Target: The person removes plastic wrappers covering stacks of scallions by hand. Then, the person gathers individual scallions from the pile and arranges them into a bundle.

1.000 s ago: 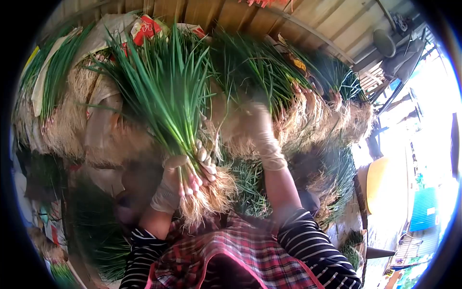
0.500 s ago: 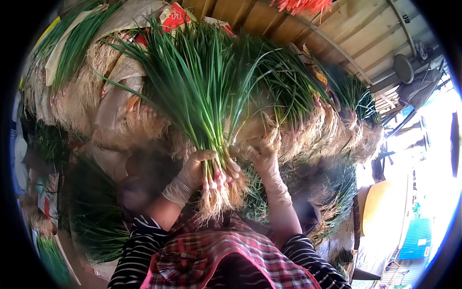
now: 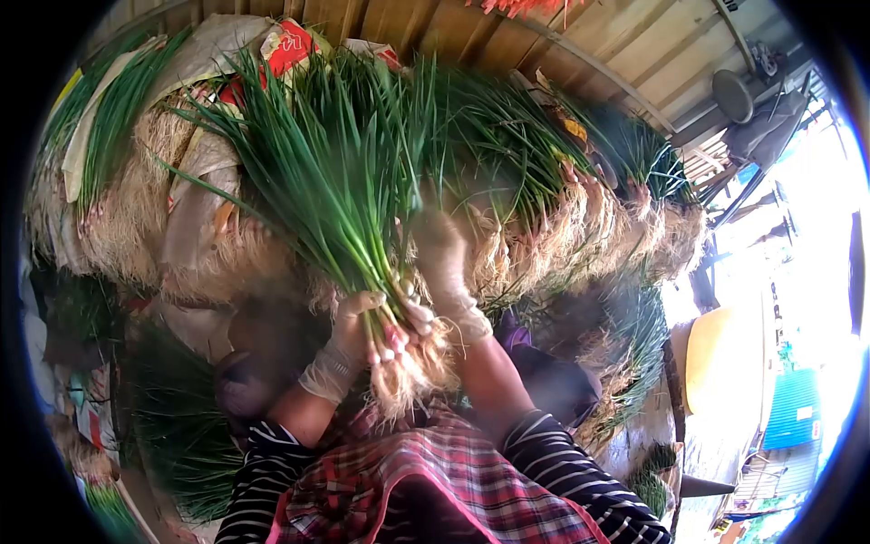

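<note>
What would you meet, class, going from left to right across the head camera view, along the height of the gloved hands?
Heap of rooty onions on the left → left hand → bunch of green onions it holds → right hand → row of stacked onion bunches → yellow thing near the right edge.

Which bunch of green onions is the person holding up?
The bunch of long green spring onions with pale roots, gripped near its roots by the gloved left hand. The other bunches lie stacked behind, unheld.

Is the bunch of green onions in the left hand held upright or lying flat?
Upright: the bunch of green onions fans leaves upward, roots hanging below the left hand gripping its base.
</note>
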The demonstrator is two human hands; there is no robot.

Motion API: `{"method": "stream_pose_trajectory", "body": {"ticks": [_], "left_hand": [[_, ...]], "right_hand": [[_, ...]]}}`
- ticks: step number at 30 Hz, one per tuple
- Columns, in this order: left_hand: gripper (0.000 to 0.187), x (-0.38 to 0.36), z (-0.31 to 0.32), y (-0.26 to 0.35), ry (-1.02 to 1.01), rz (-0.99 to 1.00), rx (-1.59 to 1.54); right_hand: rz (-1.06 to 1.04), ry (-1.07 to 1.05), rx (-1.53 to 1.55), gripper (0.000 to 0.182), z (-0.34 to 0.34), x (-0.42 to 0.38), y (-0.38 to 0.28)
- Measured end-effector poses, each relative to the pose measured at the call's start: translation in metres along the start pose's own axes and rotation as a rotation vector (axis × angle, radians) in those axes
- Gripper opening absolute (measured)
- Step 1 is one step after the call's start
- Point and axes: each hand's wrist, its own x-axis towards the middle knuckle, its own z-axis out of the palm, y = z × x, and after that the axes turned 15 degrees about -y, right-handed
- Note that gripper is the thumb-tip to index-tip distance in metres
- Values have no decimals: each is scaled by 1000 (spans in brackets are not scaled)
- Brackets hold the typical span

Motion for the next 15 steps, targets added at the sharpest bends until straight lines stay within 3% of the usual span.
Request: {"method": "stream_pose_trajectory", "body": {"ticks": [1,3,4,6,8,10,12,14,15], "left_hand": [[47,-3,4,-5,-11,45,44],[48,-9,9,0,-70,31,59],[48,-13,9,3,-93,-5,24],[50,-19,7,8,-177,-152,-172],[59,-19,-15,5,-257,-207,-462],[62,-14,-4,3,-222,-75,-103],[63,-9,13,1,-234,64,175],[58,-10,21,8,-212,167,267],[57,-10,19,12,-262,189,243]], "right_hand": [[43,-93,-452,11,-14,10,21],[154,-233,-474,17,-69,27,3],[216,-287,-49,23,-98,34,-31],[378,-124,-198,28,-131,46,-24],[949,-135,-236,22,-146,66,-18],[588,-417,-801,19,-156,70,71],[413,-354,-744,17,-148,76,61],[473,41,-69,15,-134,66,15],[511,-56,-321,16,-124,68,6]]}}
